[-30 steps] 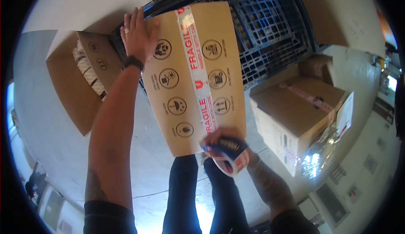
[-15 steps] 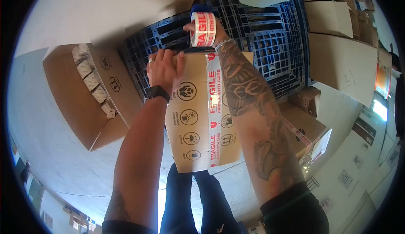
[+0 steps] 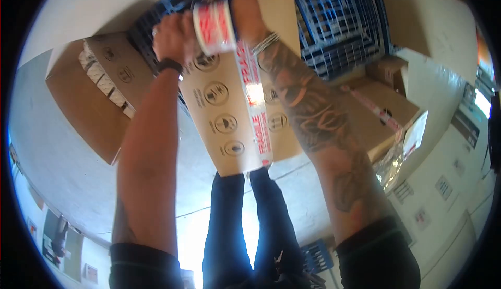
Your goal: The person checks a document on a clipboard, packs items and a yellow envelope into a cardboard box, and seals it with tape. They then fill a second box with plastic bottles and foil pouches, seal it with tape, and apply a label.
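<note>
A cardboard box (image 3: 209, 132) with printed handling symbols stands in front of my legs. Red-and-white FRAGILE tape (image 3: 255, 114) runs down its middle seam. My right hand (image 3: 244, 10), closed, grips a dark blue tape dispenser carrying a roll of FRAGILE tape (image 3: 214, 25), over the far part of the box. The dispenser's handle is mostly hidden by the hand and roll. At the box's far left corner, my left hand (image 3: 175, 36) has its fingers curled over the edge, left of the roll; motion blurs them somewhat.
An open carton (image 3: 78, 111) with several white wrapped items (image 3: 102, 83) is at left. Beyond the box lies a dark blue plastic pallet (image 3: 339, 23). At right sits another taped carton (image 3: 360, 111) with crumpled clear plastic (image 3: 389, 166) beside it.
The tape roll and my right hand have shifted left and closer, from beyond the box's far edge to over it. The view has also shifted and the box appears tilted.
</note>
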`<state>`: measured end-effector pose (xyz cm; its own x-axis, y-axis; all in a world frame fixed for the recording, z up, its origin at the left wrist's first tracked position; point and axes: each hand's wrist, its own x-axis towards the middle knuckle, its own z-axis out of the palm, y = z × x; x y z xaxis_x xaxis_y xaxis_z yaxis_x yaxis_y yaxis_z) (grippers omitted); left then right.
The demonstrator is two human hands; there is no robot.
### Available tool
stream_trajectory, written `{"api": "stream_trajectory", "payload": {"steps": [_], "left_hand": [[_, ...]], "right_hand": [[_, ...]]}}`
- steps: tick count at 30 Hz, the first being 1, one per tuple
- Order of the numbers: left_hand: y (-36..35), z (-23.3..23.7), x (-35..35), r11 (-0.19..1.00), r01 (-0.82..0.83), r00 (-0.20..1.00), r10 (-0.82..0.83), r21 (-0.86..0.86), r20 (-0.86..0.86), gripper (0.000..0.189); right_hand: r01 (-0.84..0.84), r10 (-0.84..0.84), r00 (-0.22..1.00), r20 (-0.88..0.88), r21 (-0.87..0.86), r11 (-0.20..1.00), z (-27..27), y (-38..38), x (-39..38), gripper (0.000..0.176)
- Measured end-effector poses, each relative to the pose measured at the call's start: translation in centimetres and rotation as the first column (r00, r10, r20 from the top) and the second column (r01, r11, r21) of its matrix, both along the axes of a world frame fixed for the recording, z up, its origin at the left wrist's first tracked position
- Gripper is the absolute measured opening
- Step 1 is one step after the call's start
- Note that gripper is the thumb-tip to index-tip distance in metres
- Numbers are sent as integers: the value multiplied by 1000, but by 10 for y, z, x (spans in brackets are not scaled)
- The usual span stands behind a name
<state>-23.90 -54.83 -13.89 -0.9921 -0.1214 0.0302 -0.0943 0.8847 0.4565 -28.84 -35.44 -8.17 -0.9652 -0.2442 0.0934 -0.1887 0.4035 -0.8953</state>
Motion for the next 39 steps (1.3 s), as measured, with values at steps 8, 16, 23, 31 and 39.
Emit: {"api": "stream_trajectory", "payload": {"steps": [8,16,23,31,39], "left_hand": [[-5,3,-14,994,0,992,13,-108,126,61],[14,-7,17,845,407,868,-476,-346,-143,67],[114,55,313,449,875,481,-849,-183,218,115],[149,51,396,672,653,755,-609,-349,241,117],[162,90,388,601,737,655,-521,-311,547,137]], "right_hand": [[-7,3,998,-66,-69,998,0,60,326,11],[148,-115,976,187,-174,973,-22,103,583,9],[238,-229,913,338,16,971,-125,97,560,10],[281,-308,928,210,150,948,-11,144,602,5],[289,-89,919,-384,503,815,153,286,465,11]]}}
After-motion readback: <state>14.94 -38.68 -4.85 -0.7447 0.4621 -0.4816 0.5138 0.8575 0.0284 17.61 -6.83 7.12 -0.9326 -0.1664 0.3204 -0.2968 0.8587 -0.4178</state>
